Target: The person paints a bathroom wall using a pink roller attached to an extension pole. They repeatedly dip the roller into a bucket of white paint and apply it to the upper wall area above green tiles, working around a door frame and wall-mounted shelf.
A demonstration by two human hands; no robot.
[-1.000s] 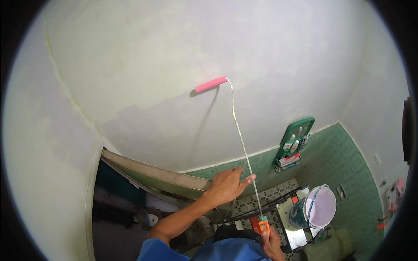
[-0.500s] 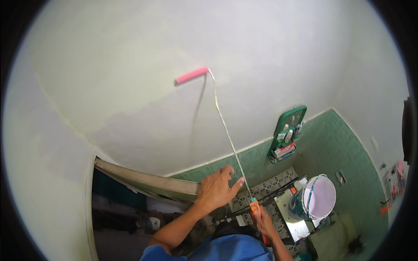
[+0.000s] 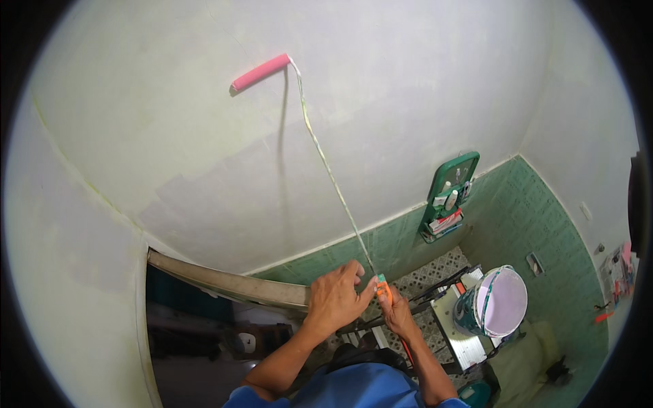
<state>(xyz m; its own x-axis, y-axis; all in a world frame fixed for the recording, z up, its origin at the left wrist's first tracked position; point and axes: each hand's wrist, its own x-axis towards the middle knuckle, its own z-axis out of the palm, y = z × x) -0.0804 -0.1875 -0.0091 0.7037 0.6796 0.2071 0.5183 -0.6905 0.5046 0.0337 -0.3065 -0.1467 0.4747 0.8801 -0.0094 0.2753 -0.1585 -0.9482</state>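
A long-framed paint roller with a pink sleeve rests against the upper wall. Its thin, paint-streaked rod runs down to an orange handle. My right hand is closed around that handle. Beside it my left hand is open, thumb and fingers apart, the thumb tip close to the handle's top; whether they touch I cannot tell. Around the roller the wall shows a lilac-grey painted area meeting a paler one along an uneven edge.
A bucket of pale lilac paint stands on a metal platform at the right. A green mirror shelf with toiletries hangs above green tiles. At lower left is a doorway with a door's top edge.
The roller has moved up and left along the wall. My right hand has risen with the handle, closer to my left hand, which has barely moved.
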